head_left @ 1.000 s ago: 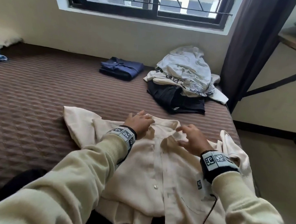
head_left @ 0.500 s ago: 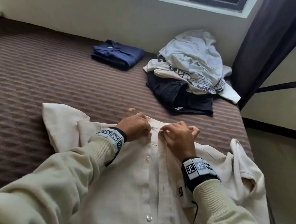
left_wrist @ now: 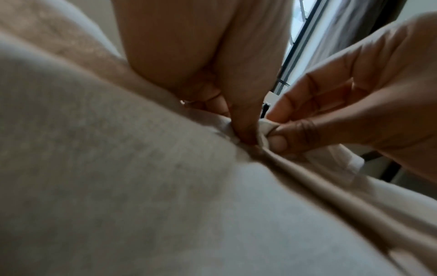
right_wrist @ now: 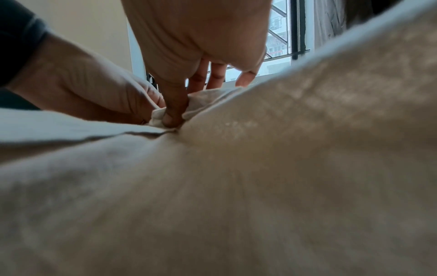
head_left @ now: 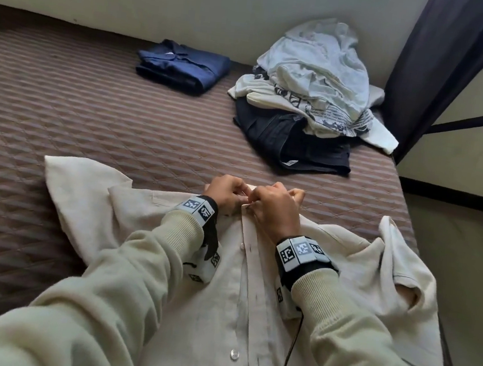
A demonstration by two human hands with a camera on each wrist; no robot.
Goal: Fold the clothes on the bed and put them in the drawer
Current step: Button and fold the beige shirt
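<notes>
A cream button shirt [head_left: 222,294] lies spread face up on the brown quilted bed [head_left: 62,122], collar away from me. My left hand [head_left: 226,191] and right hand [head_left: 273,207] meet at the collar end of the placket, each pinching the cloth there. In the left wrist view my left hand [left_wrist: 238,119] and the right hand's fingers [left_wrist: 290,134] pinch a small fold of the shirt [left_wrist: 165,205]. In the right wrist view my right hand [right_wrist: 175,112] presses into the shirt [right_wrist: 260,177] with its thumb. Whether a button sits between the fingers is hidden.
A folded navy garment [head_left: 184,66] lies by the wall. An unfolded pile of pale and black clothes [head_left: 309,94] sits at the back right, next to a dark curtain [head_left: 443,64]. The bed's right edge drops to the floor [head_left: 464,266].
Both hands came together at the top of the placket, from lying apart on the collar, and now pinch the cloth. The head view has tilted down and moved closer.
</notes>
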